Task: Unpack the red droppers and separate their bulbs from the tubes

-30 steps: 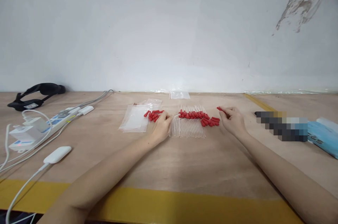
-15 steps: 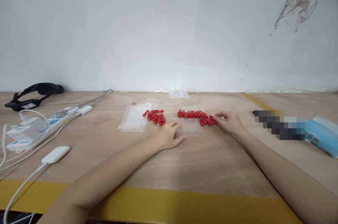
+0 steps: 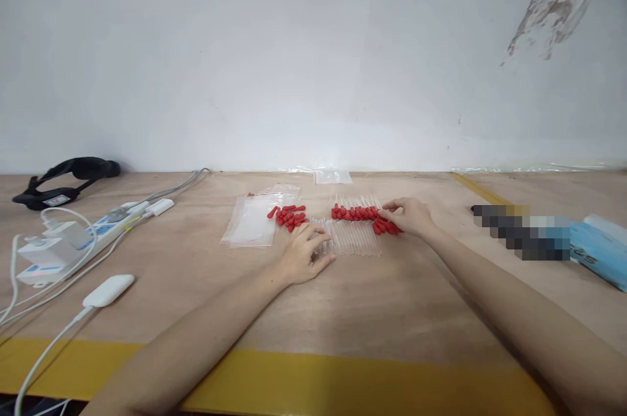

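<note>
Thin clear tubes [image 3: 350, 238] that look like dropper pipettes lie side by side on the table. Behind them, a second set of clear tubes [image 3: 357, 201] has a row of red rubber bulbs [image 3: 353, 212] along its near ends. My right hand [image 3: 411, 215] reaches to the right end of this row, its fingers pinched at a red bulb partly hidden by them. Under that hand is a small pile of loose red bulbs [image 3: 385, 226]. My left hand [image 3: 304, 254] rests at the left end of the front tubes, thumb and fingers apart. Another loose red pile [image 3: 288, 215] lies just beyond it.
Clear zip bags [image 3: 249, 220] lie left of the bulbs, and another bag [image 3: 333, 177] by the wall. On the left are a power strip [image 3: 105, 228], a white cabled device [image 3: 108, 290] and a black headset strap [image 3: 63, 187]. A blue packet [image 3: 600, 249] lies far right.
My right hand has moved left and slightly back, from the loose right pile to the right end of the bulb row. My left hand has drawn back a little to the left.
</note>
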`<act>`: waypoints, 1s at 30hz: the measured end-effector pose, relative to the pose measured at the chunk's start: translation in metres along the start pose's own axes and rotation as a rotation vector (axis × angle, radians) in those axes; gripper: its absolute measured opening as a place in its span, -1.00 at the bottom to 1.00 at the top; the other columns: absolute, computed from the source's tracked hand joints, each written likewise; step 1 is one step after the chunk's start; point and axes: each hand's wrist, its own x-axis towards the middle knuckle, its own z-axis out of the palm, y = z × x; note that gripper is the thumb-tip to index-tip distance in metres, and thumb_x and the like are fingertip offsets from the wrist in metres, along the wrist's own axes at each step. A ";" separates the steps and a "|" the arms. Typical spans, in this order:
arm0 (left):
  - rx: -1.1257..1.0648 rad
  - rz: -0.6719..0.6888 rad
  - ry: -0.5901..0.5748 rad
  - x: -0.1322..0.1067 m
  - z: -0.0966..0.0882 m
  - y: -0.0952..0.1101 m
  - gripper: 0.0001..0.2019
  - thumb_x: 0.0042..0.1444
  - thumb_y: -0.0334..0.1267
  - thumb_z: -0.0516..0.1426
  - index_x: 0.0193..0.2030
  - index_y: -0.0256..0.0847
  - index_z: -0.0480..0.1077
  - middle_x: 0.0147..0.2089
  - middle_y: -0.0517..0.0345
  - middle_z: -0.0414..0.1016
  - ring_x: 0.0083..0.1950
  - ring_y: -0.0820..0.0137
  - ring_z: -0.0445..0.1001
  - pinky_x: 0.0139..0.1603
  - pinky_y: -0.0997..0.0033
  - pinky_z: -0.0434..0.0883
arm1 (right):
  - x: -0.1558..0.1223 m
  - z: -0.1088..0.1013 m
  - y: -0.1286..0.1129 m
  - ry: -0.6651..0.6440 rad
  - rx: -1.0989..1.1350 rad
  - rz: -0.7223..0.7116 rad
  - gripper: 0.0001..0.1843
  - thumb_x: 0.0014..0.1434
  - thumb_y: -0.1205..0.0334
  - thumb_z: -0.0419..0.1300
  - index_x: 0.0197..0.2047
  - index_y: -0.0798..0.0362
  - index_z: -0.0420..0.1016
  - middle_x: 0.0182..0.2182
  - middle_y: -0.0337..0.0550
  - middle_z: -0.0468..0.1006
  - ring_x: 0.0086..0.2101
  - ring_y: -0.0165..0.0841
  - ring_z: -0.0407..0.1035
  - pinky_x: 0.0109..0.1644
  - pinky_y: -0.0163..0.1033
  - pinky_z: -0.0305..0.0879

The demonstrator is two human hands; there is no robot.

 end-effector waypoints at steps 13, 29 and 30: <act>-0.003 0.000 0.002 0.000 0.000 -0.002 -0.78 0.06 -0.20 0.08 -0.16 -0.21 0.37 -0.13 0.02 0.33 -0.11 0.29 0.27 -0.06 0.19 0.24 | 0.012 0.018 -0.009 -0.002 -0.084 0.076 -0.80 -0.01 0.18 0.07 -0.38 -0.10 0.54 -0.41 -0.20 0.55 -0.28 -0.25 0.35 -0.12 -0.07 0.03; 0.319 0.197 0.196 0.005 -0.008 0.005 -0.62 0.10 -0.42 -0.02 0.09 -0.20 0.22 0.09 -0.04 0.26 0.14 0.19 0.16 0.07 0.10 0.15 | -0.067 0.015 -0.057 -0.129 0.752 -0.205 -0.72 0.02 0.07 0.12 -0.30 0.09 0.44 -0.35 -0.11 0.52 -0.32 -0.32 0.37 -0.23 -0.21 0.26; 0.331 0.216 0.196 0.005 -0.008 0.005 -0.64 0.11 -0.42 -0.01 0.07 -0.18 0.25 0.05 -0.02 0.31 0.09 0.22 0.21 0.05 0.12 0.16 | -0.072 0.016 -0.059 -0.158 0.759 -0.234 -0.73 0.03 0.07 0.11 -0.30 0.08 0.44 -0.35 -0.12 0.51 -0.32 -0.32 0.36 -0.22 -0.21 0.26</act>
